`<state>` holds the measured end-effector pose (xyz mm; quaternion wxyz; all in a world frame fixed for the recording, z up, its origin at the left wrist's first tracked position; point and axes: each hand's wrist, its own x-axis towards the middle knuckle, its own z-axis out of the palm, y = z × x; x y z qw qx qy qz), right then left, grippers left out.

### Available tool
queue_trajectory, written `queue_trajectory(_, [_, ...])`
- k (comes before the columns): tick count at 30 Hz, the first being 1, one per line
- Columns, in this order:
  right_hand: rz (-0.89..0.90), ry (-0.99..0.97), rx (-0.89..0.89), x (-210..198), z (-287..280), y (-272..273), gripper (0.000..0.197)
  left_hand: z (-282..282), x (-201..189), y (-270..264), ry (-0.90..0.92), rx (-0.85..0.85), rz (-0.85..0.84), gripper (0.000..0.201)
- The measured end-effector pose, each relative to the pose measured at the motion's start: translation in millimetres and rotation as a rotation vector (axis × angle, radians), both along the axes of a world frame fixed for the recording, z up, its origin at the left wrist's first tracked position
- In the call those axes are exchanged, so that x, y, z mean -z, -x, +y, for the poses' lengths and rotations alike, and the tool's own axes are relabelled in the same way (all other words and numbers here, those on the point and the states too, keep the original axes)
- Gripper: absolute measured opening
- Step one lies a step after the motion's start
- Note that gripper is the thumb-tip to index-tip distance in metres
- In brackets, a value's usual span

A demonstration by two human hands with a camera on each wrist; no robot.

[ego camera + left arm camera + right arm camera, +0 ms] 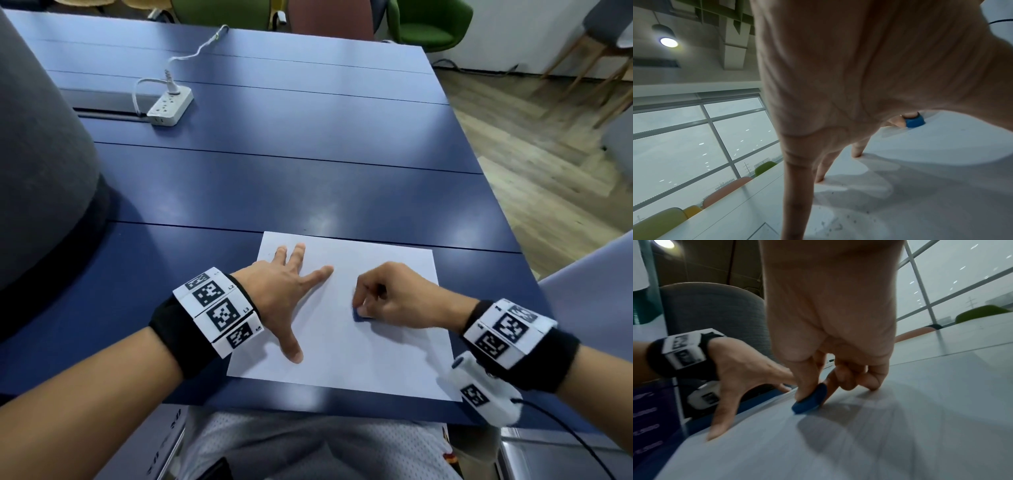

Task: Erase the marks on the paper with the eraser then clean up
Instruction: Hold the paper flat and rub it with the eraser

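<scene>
Power strip [170, 105] far behind paper [346, 356], hands [394, 299]

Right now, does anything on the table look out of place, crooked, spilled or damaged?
Only one small thing: dark crumbs, probably eraser dust, lie scattered on the paper near the left hand, which presses the sheet flat. The paper shows no tear or crease. The right hand pinches the blue eraser against the sheet.

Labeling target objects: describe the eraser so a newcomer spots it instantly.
On the blue table lies a white paper near the front edge. The right hand pinches the eraser against it: small, blue, the only coloured thing on the sheet.
</scene>
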<state>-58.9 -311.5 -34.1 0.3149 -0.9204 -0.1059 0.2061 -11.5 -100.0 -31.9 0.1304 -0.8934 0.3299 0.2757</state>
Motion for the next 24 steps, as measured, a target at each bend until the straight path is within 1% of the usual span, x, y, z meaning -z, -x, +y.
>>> queue_trajectory(2, [-0.065,0.039,0.053,-1.7,-2.6,-12.1,0.006,-0.5,-0.1,-0.1,-0.002,0.0,0.003,0.146])
queue_trajectory(4, [-0.116,0.017,0.16,-0.2,-3.8,-18.6,0.005,-0.5,-0.3,-0.2,0.0,-0.005,0.009,0.146])
queue_trajectory(5, [-0.121,-0.004,0.182,1.3,-4.0,-16.7,0.005,-0.3,-0.3,-0.3,0.0,-0.009,0.012,0.146])
queue_trajectory(6, [-0.106,-0.016,0.165,2.0,-3.9,-11.9,0.006,-0.4,-0.3,-0.3,0.002,-0.012,0.014,0.146])
queue_trajectory(9, [0.031,0.034,0.004,-1.5,-1.0,1.8,0.007,-0.3,-1.0,0.8,0.002,-0.019,0.015,0.146])
queue_trajectory(10, [0.055,0.07,-0.019,-4.1,-0.7,-1.5,0.007,-0.6,-0.9,1.0,0.0,-0.018,0.015,0.146])
queue_trajectory(11, [0.038,0.097,-0.004,-5.6,-0.8,-8.7,0.008,-1.0,-0.9,1.3,-0.003,-0.015,0.015,0.146])
queue_trajectory(13, [-0.05,0.114,0.088,-5.9,-1.6,-29.4,0.007,-1.6,0.0,0.9,-0.01,-0.012,0.012,0.146])
queue_trajectory(15, [-0.1,0.056,0.211,-2.5,-1.5,-48.4,0.006,-0.9,0.5,0.3,-0.016,-0.016,0.009,0.146])
queue_trajectory(17, [-0.124,-0.011,0.308,1.3,-0.5,-53.2,0.006,-1.2,0.2,-0.7,-0.015,-0.022,0.007,0.146])
queue_trajectory(18, [-0.119,-0.031,0.317,1.9,0.3,-48.9,0.007,-1.1,0.1,-0.8,-0.012,-0.025,0.009,0.146])
queue_trajectory(19, [-0.105,-0.041,0.29,2.3,0.3,-41.6,0.008,-1.2,-0.1,-0.5,-0.01,-0.026,0.012,0.146])
queue_trajectory(22, [0.019,-0.002,0.09,-0.7,1.6,-19.9,0.008,-1.2,0.0,-0.2,-0.003,-0.023,0.008,0.146])
queue_trajectory(23, [0.042,0.02,0.059,-2.2,0.8,-21.5,0.008,-1.2,-0.1,-0.1,-0.003,-0.019,0.006,0.146])
queue_trajectory(24, [0.021,0.038,0.067,-3.4,-0.5,-28.3,0.008,-1.4,-0.1,-0.1,-0.002,-0.016,0.005,0.146])
